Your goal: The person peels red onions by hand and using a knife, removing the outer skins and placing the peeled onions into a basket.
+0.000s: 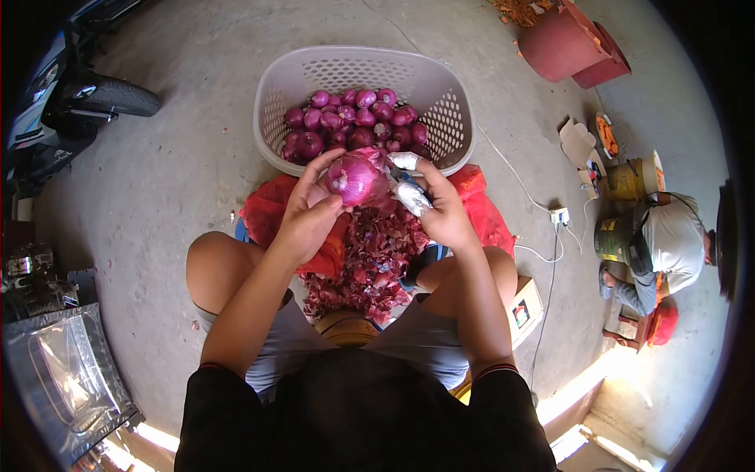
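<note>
My left hand (pixel 311 212) is wrapped round a purple-red onion (pixel 351 179), held above the near rim of a grey perforated basket (pixel 363 57). Loose red skin hangs at the onion's right side. My right hand (pixel 440 208), with white wrapping on its fingertips, is closed on a small dark tool (pixel 414 189) beside that skin; the tool is mostly hidden. Inside the basket lie several shiny purple onions (pixel 363 118). Below my hands a heap of dry onion skins (pixel 377 252) lies on the floor between my legs, with red mesh sacks (pixel 481 211) on both sides.
A motorcycle wheel (pixel 118 95) stands at upper left. Red tubs (pixel 558 43) are at upper right. Another person (pixel 675 240) sits at the right beside buckets (pixel 633 177). Cables run to a white power socket (pixel 559 215); an open box (pixel 528 311) is near my right knee.
</note>
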`<move>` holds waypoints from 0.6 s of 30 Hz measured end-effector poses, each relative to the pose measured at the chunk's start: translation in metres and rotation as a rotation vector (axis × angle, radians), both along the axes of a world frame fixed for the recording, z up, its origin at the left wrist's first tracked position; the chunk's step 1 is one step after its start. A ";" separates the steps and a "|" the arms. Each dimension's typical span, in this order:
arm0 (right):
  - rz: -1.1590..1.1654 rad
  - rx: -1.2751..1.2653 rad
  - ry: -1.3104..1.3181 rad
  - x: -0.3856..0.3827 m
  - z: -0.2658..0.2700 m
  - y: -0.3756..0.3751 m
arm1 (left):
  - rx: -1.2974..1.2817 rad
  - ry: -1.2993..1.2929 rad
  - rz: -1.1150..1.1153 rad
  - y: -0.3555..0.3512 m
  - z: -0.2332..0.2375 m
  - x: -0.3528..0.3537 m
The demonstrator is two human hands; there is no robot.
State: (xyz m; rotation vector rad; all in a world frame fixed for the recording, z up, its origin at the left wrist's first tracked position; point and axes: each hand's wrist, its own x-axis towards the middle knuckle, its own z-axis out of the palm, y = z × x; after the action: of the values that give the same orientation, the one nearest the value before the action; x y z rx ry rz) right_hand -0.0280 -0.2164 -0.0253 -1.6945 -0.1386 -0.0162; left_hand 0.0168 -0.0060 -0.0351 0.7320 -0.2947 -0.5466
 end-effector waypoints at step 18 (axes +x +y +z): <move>0.177 0.077 0.122 -0.003 -0.008 0.024 | 0.314 -0.284 0.166 -0.006 0.001 -0.002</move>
State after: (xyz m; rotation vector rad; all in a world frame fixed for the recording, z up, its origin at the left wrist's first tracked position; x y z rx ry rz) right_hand -0.0314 -0.1927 -0.0333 -1.5966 -0.1940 0.2110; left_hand 0.0148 -0.0118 -0.0345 1.1321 -0.4122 -0.3324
